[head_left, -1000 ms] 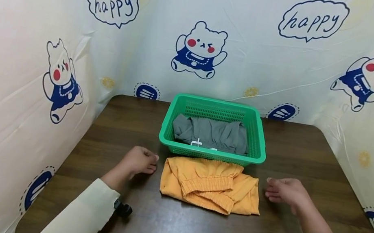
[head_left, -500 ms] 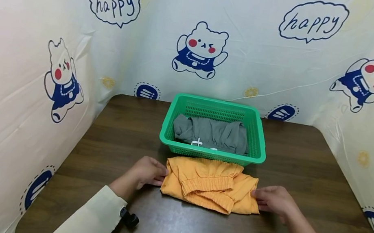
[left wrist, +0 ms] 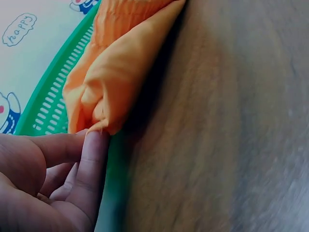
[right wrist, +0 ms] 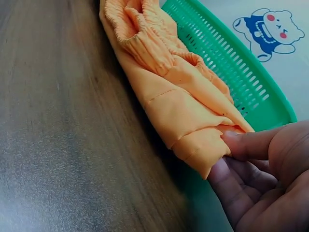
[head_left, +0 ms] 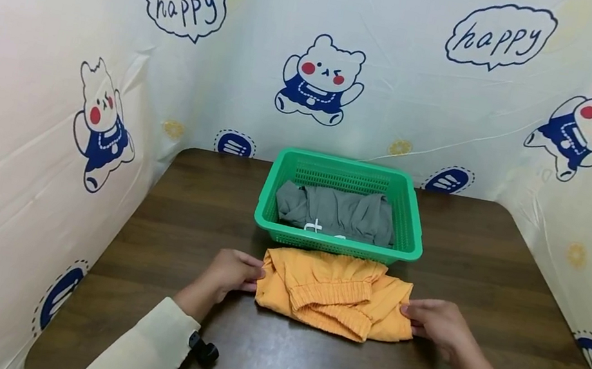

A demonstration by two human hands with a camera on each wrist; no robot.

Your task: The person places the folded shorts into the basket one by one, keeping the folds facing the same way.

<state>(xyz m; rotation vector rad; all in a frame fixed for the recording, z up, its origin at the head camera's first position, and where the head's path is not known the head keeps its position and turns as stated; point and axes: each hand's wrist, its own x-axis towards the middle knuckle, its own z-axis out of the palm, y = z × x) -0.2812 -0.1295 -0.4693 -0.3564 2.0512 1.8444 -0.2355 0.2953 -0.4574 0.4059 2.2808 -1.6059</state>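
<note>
A folded orange garment point(head_left: 334, 289) with gathered elastic bands lies in front of the green basket. At its left end, my left hand point(head_left: 233, 271) pinches the edge between thumb and fingers; the left wrist view shows the cloth point(left wrist: 116, 72) caught at the fingertips. My right hand point(head_left: 434, 320) holds the opposite end. In the right wrist view its thumb sits on top of the folded corner point(right wrist: 203, 150), with fingers underneath. Whether the garment is lifted off the table I cannot tell.
The green perforated basket point(head_left: 267, 206) stands just behind the orange garment, with folded grey cloth point(head_left: 347, 212) inside it. Both are on a dark wooden table point(head_left: 266, 362). A white printed curtain point(head_left: 394, 90) encloses the table at the back and sides.
Both hands have come inward from beside the orange garment and now grip its two ends. Garment and basket have hardly moved.
</note>
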